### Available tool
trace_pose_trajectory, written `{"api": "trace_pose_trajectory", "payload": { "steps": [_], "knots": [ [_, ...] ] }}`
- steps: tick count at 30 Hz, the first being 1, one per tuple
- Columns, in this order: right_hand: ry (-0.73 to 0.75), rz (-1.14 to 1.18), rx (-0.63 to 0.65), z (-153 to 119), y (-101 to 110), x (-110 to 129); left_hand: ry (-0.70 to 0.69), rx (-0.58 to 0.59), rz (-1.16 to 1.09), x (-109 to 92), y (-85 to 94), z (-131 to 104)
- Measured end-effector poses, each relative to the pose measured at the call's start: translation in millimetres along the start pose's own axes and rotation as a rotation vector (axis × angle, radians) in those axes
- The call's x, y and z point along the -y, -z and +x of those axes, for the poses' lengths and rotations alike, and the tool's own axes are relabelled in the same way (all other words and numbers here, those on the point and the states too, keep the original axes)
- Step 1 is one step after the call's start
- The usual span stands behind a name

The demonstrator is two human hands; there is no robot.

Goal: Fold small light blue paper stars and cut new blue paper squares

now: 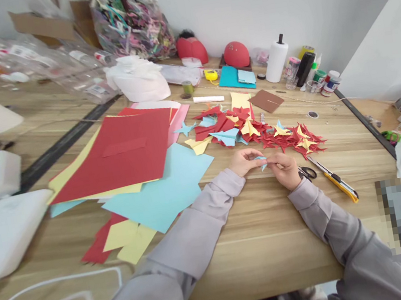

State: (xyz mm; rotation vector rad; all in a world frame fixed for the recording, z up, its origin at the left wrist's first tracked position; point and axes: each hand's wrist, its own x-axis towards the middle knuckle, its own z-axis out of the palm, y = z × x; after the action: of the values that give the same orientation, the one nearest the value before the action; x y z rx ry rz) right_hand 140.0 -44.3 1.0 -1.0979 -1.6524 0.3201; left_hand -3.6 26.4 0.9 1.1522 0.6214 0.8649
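Note:
Between my two hands is a small folded piece of light blue paper (262,162), held just above the table. My left hand (245,162) pinches it from the left, thumb against fingers. From the right, my right hand (284,169) pinches its other side. The fingers cover part of the folds. Just beyond my hands lies a pile of folded paper shapes (233,127) in red, blue and yellow, with folded stars (303,139) at its right end. Black-handled scissors (307,172) lie beside my right hand, partly hidden by it.
A yellow utility knife (336,178) lies right of the scissors. Red sheets (136,155) overlap blue sheets (162,196) on the left, with yellow scraps (134,239) nearer me. Along the back stand a white bottle (276,61), a tape measure (210,75) and a bulging clear bag (133,24).

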Motion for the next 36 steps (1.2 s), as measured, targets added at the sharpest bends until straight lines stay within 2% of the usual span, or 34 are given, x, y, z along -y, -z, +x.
{"api": "trace_pose_trajectory", "payload": {
  "steps": [3,8,13,24,30,36],
  "knots": [
    [-0.013,-0.025,-0.005,-2,-2,-3,0.006,-0.001,0.001,0,0.6,1],
    [-0.154,-0.022,-0.071,-6,-3,-8,0.007,0.0,0.006,2,1.9,1],
    [-0.145,-0.054,-0.045,-5,-1,-3,-0.013,-0.003,0.07,4,5.4,2],
    [-0.259,0.103,-0.045,-7,-3,-12,-0.072,-0.01,0.121,0,5.4,0],
    [-0.257,0.103,-0.006,-7,-3,-14,-0.104,0.003,0.102,-1,6.3,0],
    [-0.223,0.066,0.021,-7,-3,-15,-0.078,0.022,0.12,-5,6.2,-1]
  ]
}}
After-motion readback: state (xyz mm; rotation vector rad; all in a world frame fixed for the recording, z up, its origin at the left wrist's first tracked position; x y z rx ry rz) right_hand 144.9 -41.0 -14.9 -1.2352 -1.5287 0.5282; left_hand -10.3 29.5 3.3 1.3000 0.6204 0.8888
